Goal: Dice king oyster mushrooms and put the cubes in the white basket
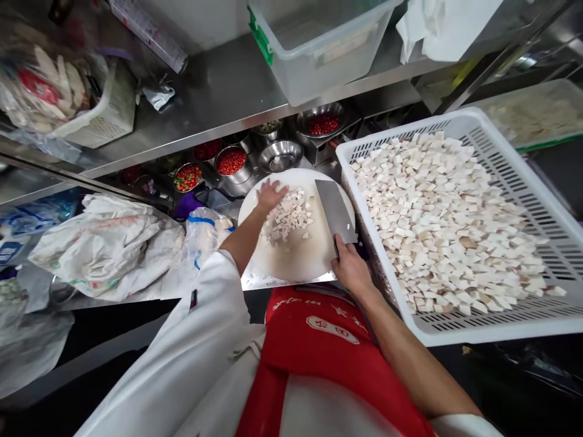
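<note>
A round white cutting board (300,261) lies in front of me, with a pile of diced pale pieces, apparently mushroom (294,213), on its left half. My left hand (270,195) is at the pile's upper left edge, its fingers spread. My right hand (350,265) grips the handle of a cleaver (336,209) at the board's right side. The cleaver's broad blade lies nearly flat over the board, pointing away from me, with a small white bit on it. A gap separates the blade from the pile.
To the right stands a large white perforated basket (410,328) heaped with similar pale pieces. Bowls of chopped red peppers (231,162) stand behind the board, beneath a steel shelf (218,91) bearing a clear plastic bin (328,67). Crumpled white bags (109,246) lie left.
</note>
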